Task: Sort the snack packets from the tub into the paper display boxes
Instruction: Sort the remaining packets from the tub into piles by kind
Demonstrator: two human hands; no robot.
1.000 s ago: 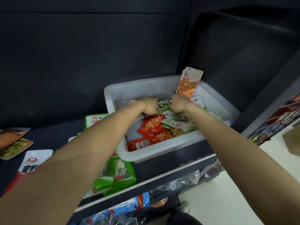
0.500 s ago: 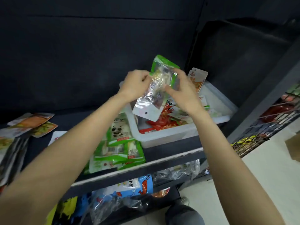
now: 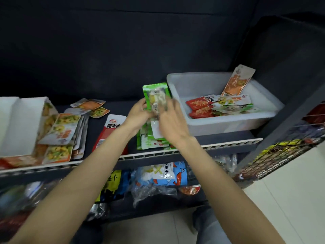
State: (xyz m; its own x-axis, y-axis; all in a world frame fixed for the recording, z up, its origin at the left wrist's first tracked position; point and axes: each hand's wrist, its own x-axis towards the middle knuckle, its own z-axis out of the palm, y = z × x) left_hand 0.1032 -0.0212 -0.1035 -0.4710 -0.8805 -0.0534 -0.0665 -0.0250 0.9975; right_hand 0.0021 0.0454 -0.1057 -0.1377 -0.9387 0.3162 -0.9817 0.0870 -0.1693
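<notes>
Pinching a thin green-and-clear plastic snack packet [image 3: 157, 98] between left hand [image 3: 139, 115] and blurred right hand [image 3: 171, 120] above the green pile near the shelf's front edge, the person held something seemingly light, floppy, slick—best gripped by its sealed edges.

dark shelf [image 3: 219, 140] with a pale slatted front rail [image 3: 228, 144]. resting on it, left to right: white paper display box [image 3: 16, 124] at the far left; loose orange-and-yellow packets [image 3: 61, 131] heaped beside it, two more [image 3: 91, 107] behind; one red-and-white packet [image 3: 110, 131] flat near the middle; a stack of green packets [image 3: 149, 140] by the front rail; a translucent white tub [image 3: 219, 124] at the right, holding red, white and orange packets.
</notes>
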